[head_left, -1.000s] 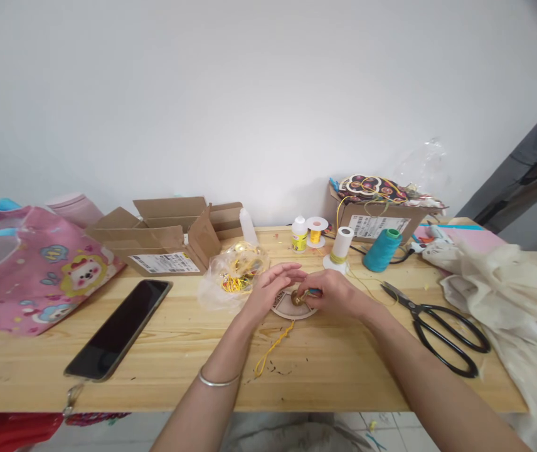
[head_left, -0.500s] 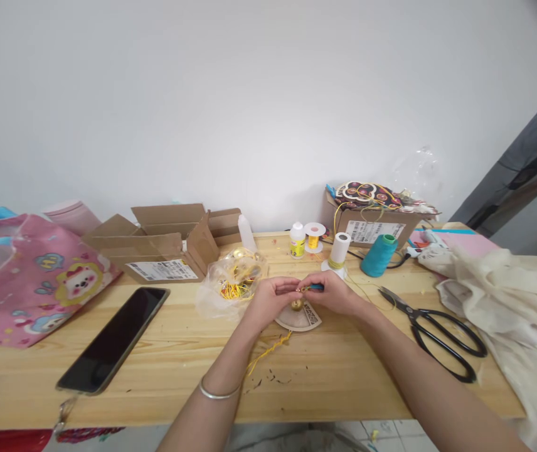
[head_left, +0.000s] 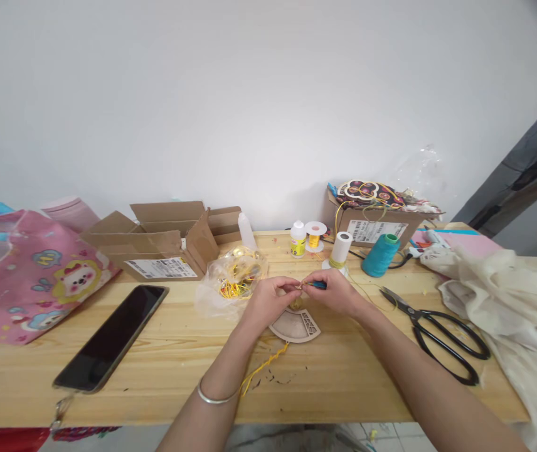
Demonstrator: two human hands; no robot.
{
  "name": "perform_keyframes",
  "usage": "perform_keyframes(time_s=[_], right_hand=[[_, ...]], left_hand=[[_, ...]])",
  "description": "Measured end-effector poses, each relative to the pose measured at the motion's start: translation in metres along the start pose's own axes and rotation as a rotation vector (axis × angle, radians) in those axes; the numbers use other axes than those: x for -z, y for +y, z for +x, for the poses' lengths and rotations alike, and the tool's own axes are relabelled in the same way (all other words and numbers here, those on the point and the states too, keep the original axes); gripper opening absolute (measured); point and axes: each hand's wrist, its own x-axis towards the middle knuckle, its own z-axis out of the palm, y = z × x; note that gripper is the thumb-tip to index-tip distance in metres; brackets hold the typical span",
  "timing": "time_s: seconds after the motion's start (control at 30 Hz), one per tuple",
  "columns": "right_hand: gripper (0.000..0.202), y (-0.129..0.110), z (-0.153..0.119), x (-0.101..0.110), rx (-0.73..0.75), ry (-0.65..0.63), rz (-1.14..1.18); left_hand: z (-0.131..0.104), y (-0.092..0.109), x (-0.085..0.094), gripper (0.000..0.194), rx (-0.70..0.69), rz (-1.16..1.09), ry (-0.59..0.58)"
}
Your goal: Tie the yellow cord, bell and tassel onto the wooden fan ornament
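My left hand (head_left: 273, 300) and my right hand (head_left: 332, 291) meet above the middle of the table, both with fingers pinched. My right hand holds a small blue tool (head_left: 318, 285) whose tip points at the left fingertips. Between the fingertips is a thin cord end, too small to make out fully. Just below hangs a gold bell (head_left: 295, 304), partly hidden by the left fingers. Under it lies a fan-shaped wooden piece (head_left: 295, 326) with a cut-out pattern, and a braided yellow cord (head_left: 266, 362) runs from its lower edge toward my left forearm.
Left are a phone (head_left: 112, 339), a pink bag (head_left: 37, 276), an open carton (head_left: 155, 251) and a plastic bag of cords (head_left: 233, 282). Behind stand a glue bottle (head_left: 297, 240) and spools (head_left: 341, 248). Right are teal thread (head_left: 381, 255), black scissors (head_left: 438, 333) and cream cloth (head_left: 508, 301).
The fan-shaped piece and its yellow cord have shifted slightly down and left, showing more of the piece. Both hands stay pinched together, and the bell is more hidden.
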Motion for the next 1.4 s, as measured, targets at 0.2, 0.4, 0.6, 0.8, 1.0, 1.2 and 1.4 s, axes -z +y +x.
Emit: perform_keyframes(time_s=[0.2, 0.4, 0.6, 0.8, 1.0, 1.2, 1.4], right_hand=[[0.017, -0.004, -0.001, 0.0, 0.063, 0.143, -0.198], [0.017, -0.001, -0.001, 0.001, 0.287, 0.214, -0.224], [0.019, 0.003, -0.002, -0.001, 0.413, 0.21, -0.183], [0.016, 0.0, 0.0, 0.0, 0.324, 0.228, -0.114], [0.015, -0.006, -0.002, 0.002, 0.22, 0.213, -0.081], [0.014, -0.014, -0.001, 0.003, -0.068, 0.166, 0.156], [0.02, -0.016, 0.0, 0.003, -0.189, 0.093, 0.245]], left_hand=[[-0.002, 0.005, -0.001, 0.017, -0.065, 0.089, 0.0], [0.001, -0.002, 0.0, 0.026, 0.123, -0.324, -0.12], [-0.001, 0.002, 0.002, 0.028, 0.118, -0.439, -0.204], [-0.002, 0.008, 0.002, 0.018, -0.089, -0.146, -0.03], [-0.003, 0.007, 0.0, 0.016, -0.085, -0.045, 0.029], [-0.003, 0.007, 0.001, 0.014, -0.189, 0.127, 0.075], [-0.002, 0.006, 0.002, 0.015, -0.33, 0.283, 0.08]])
